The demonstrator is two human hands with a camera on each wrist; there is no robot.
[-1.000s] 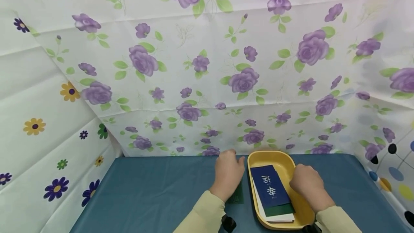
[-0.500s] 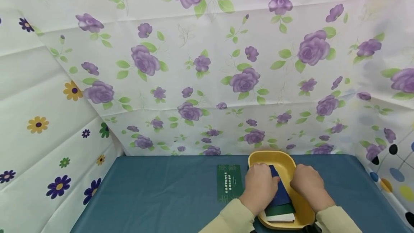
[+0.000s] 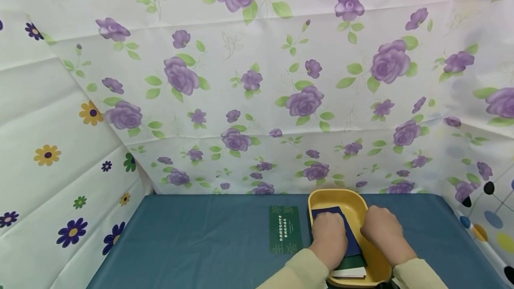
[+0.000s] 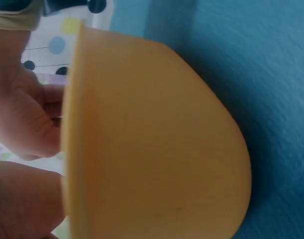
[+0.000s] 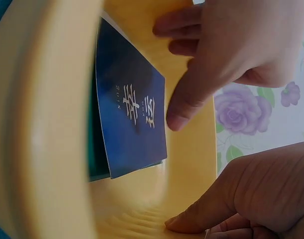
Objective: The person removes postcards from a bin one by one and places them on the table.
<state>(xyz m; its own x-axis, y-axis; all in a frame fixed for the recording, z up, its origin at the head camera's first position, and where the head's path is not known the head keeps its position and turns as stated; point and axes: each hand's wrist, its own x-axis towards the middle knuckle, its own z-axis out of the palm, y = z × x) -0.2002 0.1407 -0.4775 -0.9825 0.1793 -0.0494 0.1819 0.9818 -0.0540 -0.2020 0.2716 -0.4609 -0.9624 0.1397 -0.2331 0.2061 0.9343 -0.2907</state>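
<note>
My left hand [image 3: 330,237] is over the yellow plastic tray [image 3: 335,193], above a dark blue card [image 5: 132,109] with white characters. In the right wrist view its thumb [image 5: 184,109] and fingers are spread apart near the card's edge, with nothing visible between them. My right hand [image 3: 385,234] holds the tray's right rim, thumb [image 5: 189,221] on the inner side and fingers outside. Beneath the blue card lie a green card [image 3: 353,262] and a white one [image 3: 349,273]. A separate green card [image 3: 285,229] with pale writing lies flat left of the tray.
A blue-green cloth [image 3: 192,240] covers the table. Behind it rises a white sheet with purple flowers [image 3: 241,57]. Other patterned sheets close off the left and right sides.
My left hand has moved right from the green card on the table to above the tray, uncovering that card. My right hand has stayed on the tray's rim.
</note>
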